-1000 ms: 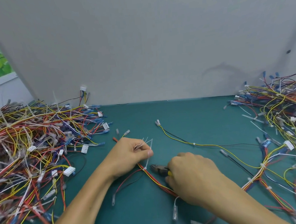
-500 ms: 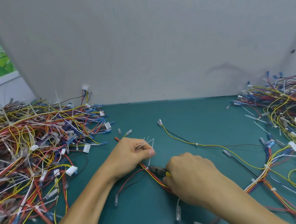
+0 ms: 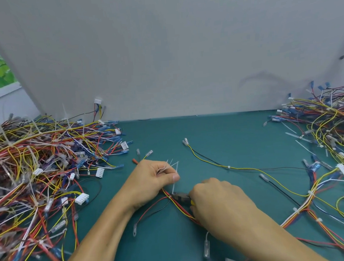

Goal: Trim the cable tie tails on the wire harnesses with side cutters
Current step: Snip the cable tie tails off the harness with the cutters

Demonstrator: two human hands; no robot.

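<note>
My left hand (image 3: pixel 150 182) pinches a white cable tie tail (image 3: pixel 175 180) that stands up from a red and yellow wire harness (image 3: pixel 177 206) lying on the green mat; a few cut white tails stick out of the same fist. My right hand (image 3: pixel 219 206) grips the side cutters (image 3: pixel 181 197), whose yellow handles are mostly hidden in the fist. The dark jaws sit at the foot of the tail, right on the harness. Whether the jaws are closed on the tail is unclear.
A large tangle of harnesses (image 3: pixel 38 176) with long tie tails fills the left side. Another pile (image 3: pixel 330 139) lies at the right. A yellow and black wire pair (image 3: pixel 226 166) crosses the green mat (image 3: pixel 218 131) behind my hands. A grey wall (image 3: pixel 172 59) closes the back.
The hands stay nearly in place. The cutter jaws have crept a little to the left, up to the foot of the tail. The view has shifted slightly.
</note>
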